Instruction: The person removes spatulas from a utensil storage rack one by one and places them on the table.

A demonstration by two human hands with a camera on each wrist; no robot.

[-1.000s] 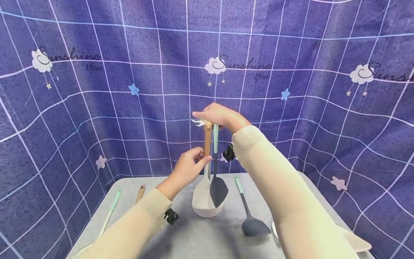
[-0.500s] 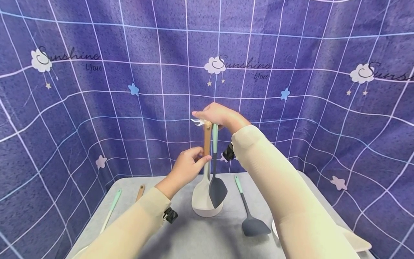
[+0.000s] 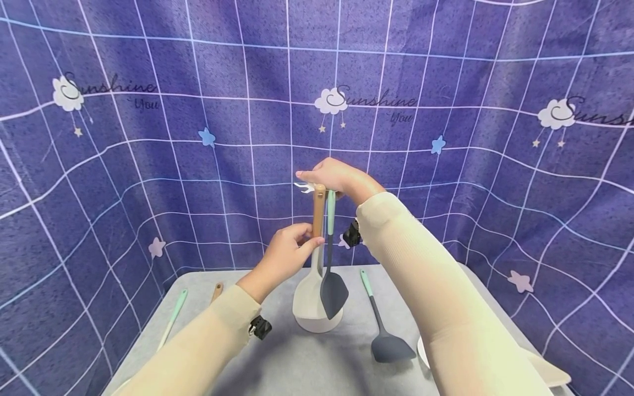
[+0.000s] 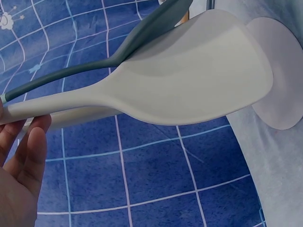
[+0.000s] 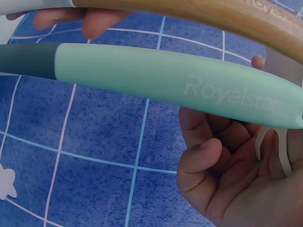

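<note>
A utensil stand with a round white base (image 3: 319, 326) and white hooks (image 3: 303, 187) at its top stands upright on the table. From it hang a white turner (image 3: 308, 300) with a wooden handle (image 3: 318, 214) and a dark grey turner (image 3: 334, 294) with a mint handle (image 5: 142, 71). My left hand (image 3: 292, 247) pinches the white turner where the wooden handle meets the pale shaft. Over the stand's top, my right hand (image 3: 334, 173) grips it with curled fingers, a white hook (image 5: 282, 151) showing against the palm. The stand's pole is mostly hidden behind the handles.
Right of the stand, a second grey turner (image 3: 391, 347) lies on the grey table (image 3: 307, 368). A pale utensil (image 3: 550, 369) and a white rim (image 3: 422, 352) show beside the right sleeve. At left lie a mint handle (image 3: 176, 308) and a wooden handle (image 3: 217, 290), partly behind the left sleeve.
</note>
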